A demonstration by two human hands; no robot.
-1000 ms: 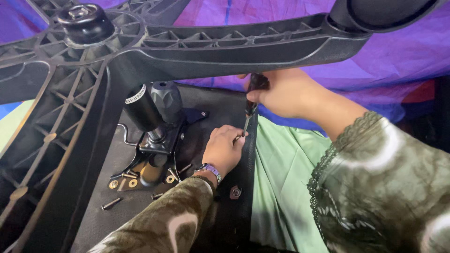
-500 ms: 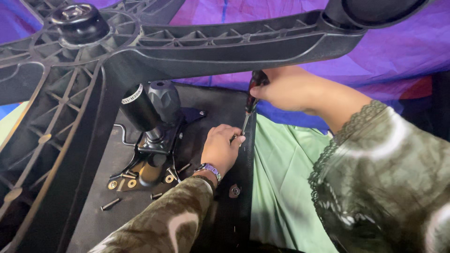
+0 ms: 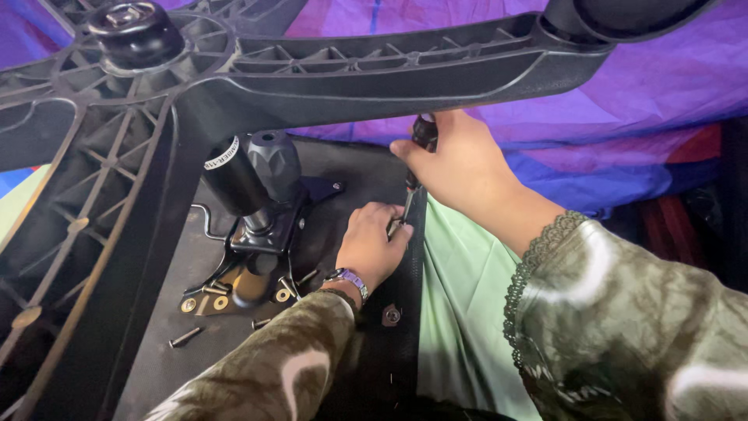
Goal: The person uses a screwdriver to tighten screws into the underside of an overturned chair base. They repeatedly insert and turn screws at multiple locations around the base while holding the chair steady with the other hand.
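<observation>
Head view: screwdriver [image 3: 417, 168] inside right hand [image 3: 460, 164]

Hidden and cut-off parts

The screwdriver [image 3: 417, 168] tip is concealed behind the left hand [image 3: 374, 245]; the chair base [image 3: 374, 74] is cropped by the frame.

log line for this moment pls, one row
right hand grips screwdriver upright | left hand steadies its tip at seat underside edge | loose bolt lies by tilt mechanism | chair base overhead
</observation>
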